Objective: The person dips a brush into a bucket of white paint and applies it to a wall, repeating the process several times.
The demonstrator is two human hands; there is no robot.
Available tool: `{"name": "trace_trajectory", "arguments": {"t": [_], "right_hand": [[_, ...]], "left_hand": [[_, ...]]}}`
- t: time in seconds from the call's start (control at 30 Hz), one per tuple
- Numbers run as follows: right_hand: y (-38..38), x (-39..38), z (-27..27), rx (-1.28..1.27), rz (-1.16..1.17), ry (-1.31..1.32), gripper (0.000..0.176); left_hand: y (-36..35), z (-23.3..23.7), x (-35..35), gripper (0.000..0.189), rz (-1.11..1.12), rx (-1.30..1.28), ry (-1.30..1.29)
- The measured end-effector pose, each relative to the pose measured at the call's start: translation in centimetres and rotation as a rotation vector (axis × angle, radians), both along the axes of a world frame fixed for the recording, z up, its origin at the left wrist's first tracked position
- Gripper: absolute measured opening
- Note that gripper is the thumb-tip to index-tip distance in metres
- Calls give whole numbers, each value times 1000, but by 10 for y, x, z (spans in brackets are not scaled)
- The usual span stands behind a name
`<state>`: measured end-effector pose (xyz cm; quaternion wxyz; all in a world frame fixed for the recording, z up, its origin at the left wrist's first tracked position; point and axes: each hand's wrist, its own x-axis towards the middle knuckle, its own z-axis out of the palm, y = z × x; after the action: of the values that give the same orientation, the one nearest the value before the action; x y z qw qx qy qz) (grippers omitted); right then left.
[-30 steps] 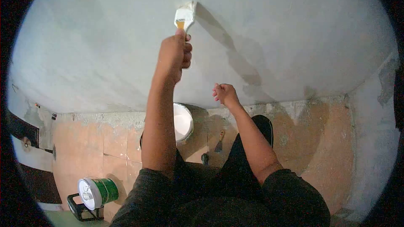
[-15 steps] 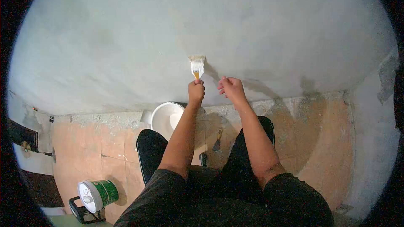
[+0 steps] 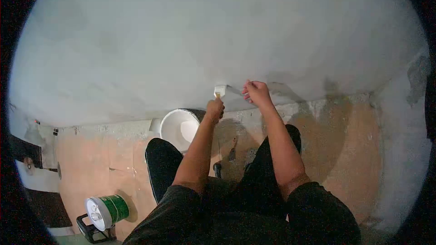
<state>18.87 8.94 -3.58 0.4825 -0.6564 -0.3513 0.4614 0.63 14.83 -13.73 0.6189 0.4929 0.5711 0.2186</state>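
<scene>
My left hand (image 3: 215, 109) is wrapped round the handle of a flat paintbrush (image 3: 220, 91). Its white, paint-coated bristle end rests against the pale grey wall (image 3: 218, 31), low down near the floor. My right hand (image 3: 257, 93) hovers close to the wall, to the right of the brush. Its fingers are loosely bent and apart, holding nothing. Just left of my left forearm stands a white bucket (image 3: 169, 124) with white liquid inside, partly covered by that arm.
On the tiled floor (image 3: 91, 154) between my knees lie a small yellow-handled tool (image 3: 233, 150) and a black handle (image 3: 217, 169). A green-and-white paint pail (image 3: 113, 208) is at the lower left beside a black frame (image 3: 91, 231). A side wall (image 3: 404, 154) bounds the right.
My left hand has brought the paintbrush down the wall and slightly right. My right hand has drifted a little to the right.
</scene>
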Motion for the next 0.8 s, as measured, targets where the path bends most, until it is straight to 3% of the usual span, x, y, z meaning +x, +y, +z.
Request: {"name": "trace_trajectory", "arguments": {"t": [0.03,0.1,0.13,0.2,0.27,0.43,0.5,0.6,0.8], "right_hand": [[-2,5,-3,-10,10,-17,35],[-6,11,-3,-10,0,-5,36],[-7,15,-2,-7,-5,5,36],[-15,16,-6,-17,-9,-6,36],[-20,16,-6,-23,-9,-18,37],[-23,19,0,-73,7,7,36],[-29,15,3,-71,7,15,36],[-27,12,10,-61,-4,27,36],[-23,10,10,-41,4,28,36]], "left_hand": [[0,15,2,32,-5,-1,2],[-2,95,14,26,220,-218,-185],[18,74,9,26,207,-263,-385],[17,116,11,33,171,-224,-269],[16,137,4,41,119,-271,-406],[-28,221,5,41,152,-47,-488],[-42,234,2,39,167,43,-498],[-49,206,12,36,197,114,-543],[-6,57,32,27,110,111,-488]]}}
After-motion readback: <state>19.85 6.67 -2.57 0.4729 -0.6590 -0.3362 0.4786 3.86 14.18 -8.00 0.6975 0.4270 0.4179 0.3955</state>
